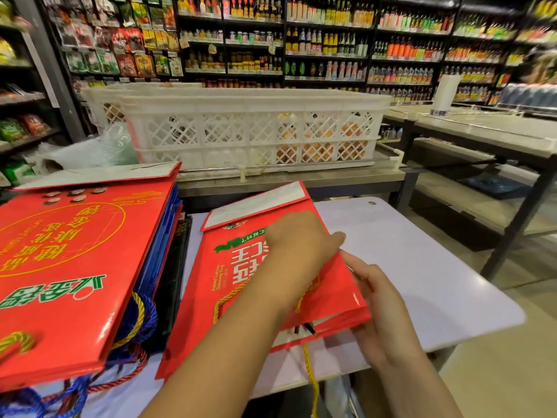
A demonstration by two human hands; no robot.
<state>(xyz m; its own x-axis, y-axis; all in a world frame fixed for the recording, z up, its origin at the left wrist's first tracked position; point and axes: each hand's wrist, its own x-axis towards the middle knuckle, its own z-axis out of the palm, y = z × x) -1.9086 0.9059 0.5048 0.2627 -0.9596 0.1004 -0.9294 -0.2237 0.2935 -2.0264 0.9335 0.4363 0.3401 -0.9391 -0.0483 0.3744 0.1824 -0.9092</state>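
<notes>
- Head view: A flattened red gift bag (pixel 199 333) lies on a white table (pixel 422 267) in a shop aisle, directly under the fingers of both hands.
- The bag is glossy red paper. Large green-and-white characters read upside down from this side, and a line of small yellow lettering runs beside them.
- Its folded base shows as a white flap (pixel 259 203) just beyond the left hand's knuckles. The mouth points back toward the wrists.
- The left hand (pixel 298 245) rests on the bag's printed face, one finger (pixel 334 238) stretched out to the right-hand edge. Whether the fingers pinch that edge or only press on it cannot be told.
- The right hand (pixel 382 312) holds the bag's near right corner, thumb (pixel 358 263) laid along the top of the edge and fingers (pixel 361 331) curled underneath. The paper layers are slightly parted there.
- A yellow twisted cord handle (pixel 310 369) trails out of the mouth, just left of the right hand's fingers, and hangs over the table edge.
- Well left of the left hand's fingers sits a stack of bags (pixel 60 282), red on top with blue ones below.
- Beyond the fingertips stands a white lattice crate (pixel 250 128), with bottle shelves (pixel 325 40) behind it.
</notes>
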